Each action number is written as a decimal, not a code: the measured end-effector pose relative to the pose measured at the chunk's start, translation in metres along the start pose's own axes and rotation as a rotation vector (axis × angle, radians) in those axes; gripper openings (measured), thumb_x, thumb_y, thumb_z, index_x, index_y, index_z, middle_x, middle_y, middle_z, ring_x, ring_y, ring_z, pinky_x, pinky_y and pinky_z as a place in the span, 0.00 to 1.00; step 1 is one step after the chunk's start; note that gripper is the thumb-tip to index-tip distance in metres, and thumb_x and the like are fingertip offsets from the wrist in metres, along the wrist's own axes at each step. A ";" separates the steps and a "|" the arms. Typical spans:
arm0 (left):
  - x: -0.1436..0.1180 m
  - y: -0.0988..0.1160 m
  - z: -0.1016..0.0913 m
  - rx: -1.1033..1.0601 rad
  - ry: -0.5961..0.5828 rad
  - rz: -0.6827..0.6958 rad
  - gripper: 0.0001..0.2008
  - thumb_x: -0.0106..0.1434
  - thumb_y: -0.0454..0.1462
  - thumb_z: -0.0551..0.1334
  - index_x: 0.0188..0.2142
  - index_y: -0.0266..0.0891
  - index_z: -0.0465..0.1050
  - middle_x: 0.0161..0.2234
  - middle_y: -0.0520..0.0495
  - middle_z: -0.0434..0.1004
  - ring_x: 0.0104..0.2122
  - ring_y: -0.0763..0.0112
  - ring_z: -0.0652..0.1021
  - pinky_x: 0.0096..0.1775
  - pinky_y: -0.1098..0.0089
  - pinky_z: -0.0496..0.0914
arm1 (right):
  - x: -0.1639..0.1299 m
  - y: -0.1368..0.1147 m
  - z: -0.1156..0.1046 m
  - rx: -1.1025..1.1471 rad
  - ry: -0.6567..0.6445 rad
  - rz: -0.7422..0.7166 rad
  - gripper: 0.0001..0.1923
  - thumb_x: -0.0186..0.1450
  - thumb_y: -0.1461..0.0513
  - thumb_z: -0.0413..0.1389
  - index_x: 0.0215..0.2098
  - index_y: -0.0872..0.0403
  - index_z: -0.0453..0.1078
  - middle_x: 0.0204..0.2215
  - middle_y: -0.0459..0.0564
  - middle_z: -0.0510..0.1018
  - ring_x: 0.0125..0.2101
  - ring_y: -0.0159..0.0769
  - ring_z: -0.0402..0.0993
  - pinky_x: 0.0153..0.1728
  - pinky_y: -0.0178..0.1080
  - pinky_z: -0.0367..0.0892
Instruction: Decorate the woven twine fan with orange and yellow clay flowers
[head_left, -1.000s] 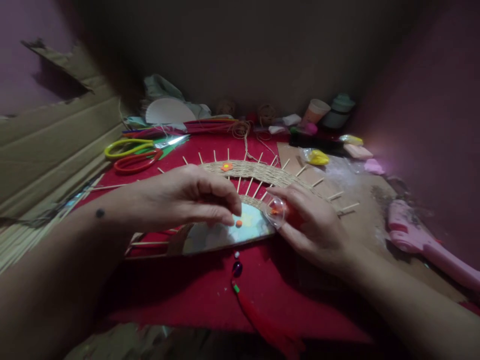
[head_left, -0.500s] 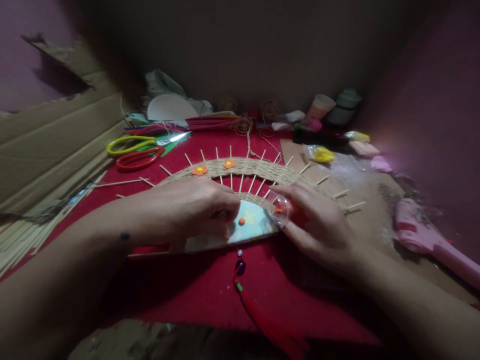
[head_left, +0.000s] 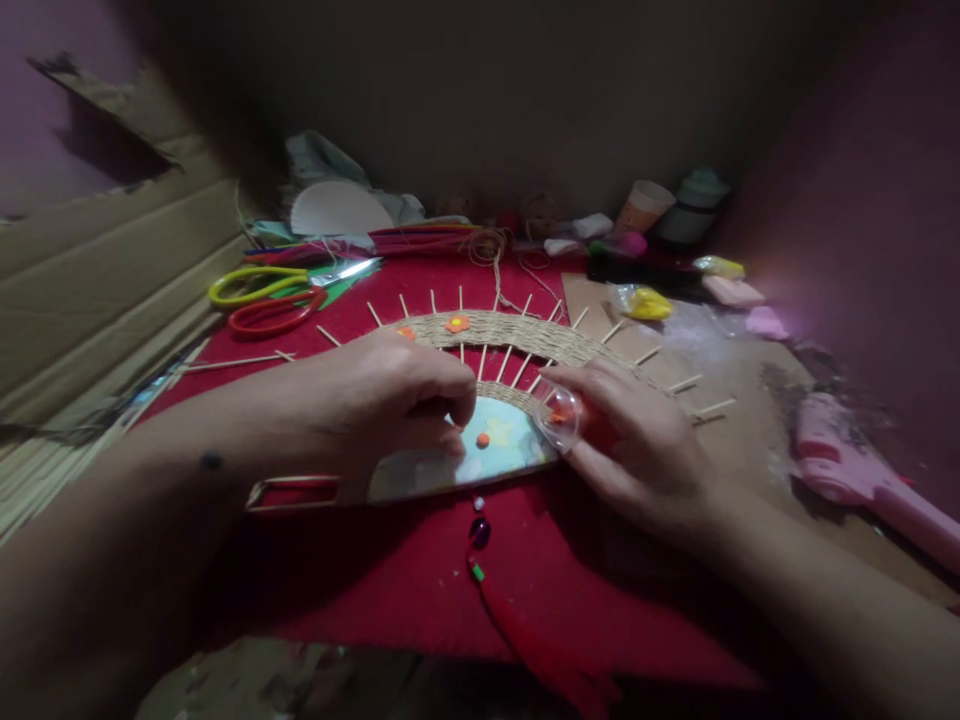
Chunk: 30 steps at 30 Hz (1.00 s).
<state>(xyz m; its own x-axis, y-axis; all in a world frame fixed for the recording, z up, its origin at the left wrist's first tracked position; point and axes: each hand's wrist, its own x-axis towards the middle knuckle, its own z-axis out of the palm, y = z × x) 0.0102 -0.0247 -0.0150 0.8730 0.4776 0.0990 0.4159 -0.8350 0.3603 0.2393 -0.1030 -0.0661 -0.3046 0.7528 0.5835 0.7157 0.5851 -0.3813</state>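
Observation:
A woven fan frame (head_left: 517, 330) of twine and thin sticks lies on the red cloth, with an orange clay flower (head_left: 457, 324) on its outer band and a second one partly behind my left hand. A small orange clay ball (head_left: 483, 440) sits on the pale blue flowered panel (head_left: 517, 455) at the fan's base. Just left of the ball, my left hand (head_left: 409, 405) is curled with thumb and finger close together; whatever they hold is hidden. My right hand (head_left: 630, 430) grips a small clear plastic cup (head_left: 559, 418) with orange clay inside, over the panel's right end.
Scissors (head_left: 277, 298) with yellow and red handles lie at the left, near loose thin sticks (head_left: 67, 450). A pink glue gun (head_left: 840, 455) rests at the right on cardboard. Yellow clay (head_left: 645, 302) stands behind. A red tassel (head_left: 517, 630) hangs toward the front.
My left hand has shifted slightly up and left and now covers more of the left orange flower. My right hand with the cup stays about where it was.

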 end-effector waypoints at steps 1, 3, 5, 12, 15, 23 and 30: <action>0.001 0.002 -0.003 -0.029 0.029 0.016 0.03 0.58 0.34 0.62 0.28 0.40 0.73 0.23 0.56 0.73 0.22 0.80 0.69 0.24 0.78 0.60 | 0.000 0.000 0.000 0.002 0.004 -0.001 0.16 0.59 0.70 0.52 0.46 0.63 0.67 0.32 0.54 0.74 0.32 0.36 0.71 0.32 0.37 0.68; 0.003 0.009 -0.005 -0.100 0.132 0.029 0.04 0.61 0.35 0.60 0.31 0.39 0.74 0.26 0.54 0.74 0.24 0.79 0.71 0.26 0.78 0.62 | -0.001 -0.001 0.001 0.010 0.015 0.004 0.16 0.59 0.70 0.52 0.47 0.61 0.67 0.32 0.53 0.73 0.32 0.35 0.70 0.33 0.37 0.68; 0.006 0.019 -0.001 -0.161 0.227 0.009 0.05 0.62 0.35 0.59 0.34 0.40 0.75 0.28 0.54 0.76 0.27 0.78 0.73 0.29 0.78 0.64 | -0.001 -0.002 0.001 0.024 0.017 0.020 0.16 0.60 0.69 0.52 0.47 0.59 0.66 0.33 0.52 0.74 0.33 0.35 0.70 0.34 0.38 0.68; 0.017 0.037 0.029 -0.212 0.352 0.025 0.08 0.61 0.32 0.60 0.37 0.38 0.77 0.33 0.51 0.81 0.32 0.76 0.78 0.36 0.77 0.69 | -0.001 -0.005 0.004 0.091 0.015 0.044 0.19 0.60 0.69 0.53 0.49 0.56 0.63 0.38 0.53 0.74 0.38 0.36 0.72 0.39 0.40 0.69; 0.019 0.037 0.036 -0.201 0.335 -0.010 0.06 0.61 0.35 0.61 0.37 0.39 0.77 0.31 0.52 0.81 0.29 0.77 0.77 0.32 0.77 0.68 | -0.003 -0.004 0.007 0.091 0.000 0.050 0.20 0.59 0.70 0.53 0.49 0.57 0.63 0.38 0.54 0.74 0.38 0.37 0.71 0.39 0.40 0.69; 0.016 0.030 0.055 0.011 0.369 0.002 0.08 0.64 0.36 0.57 0.40 0.38 0.74 0.34 0.49 0.80 0.32 0.72 0.78 0.33 0.73 0.69 | -0.004 -0.003 0.011 0.047 0.014 0.052 0.22 0.58 0.71 0.52 0.51 0.57 0.61 0.41 0.55 0.74 0.41 0.39 0.72 0.40 0.42 0.70; 0.016 0.031 0.059 0.029 0.422 0.038 0.07 0.65 0.36 0.56 0.39 0.37 0.71 0.32 0.50 0.78 0.31 0.74 0.76 0.33 0.73 0.67 | 0.000 -0.005 0.007 0.113 0.021 0.040 0.21 0.57 0.70 0.53 0.49 0.56 0.62 0.40 0.54 0.74 0.40 0.38 0.73 0.39 0.40 0.70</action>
<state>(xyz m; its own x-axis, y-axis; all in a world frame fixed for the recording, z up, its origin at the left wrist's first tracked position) 0.0518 -0.0593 -0.0566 0.7097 0.5114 0.4846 0.3977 -0.8586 0.3236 0.2313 -0.1037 -0.0691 -0.2632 0.7708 0.5802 0.6514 0.5856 -0.4824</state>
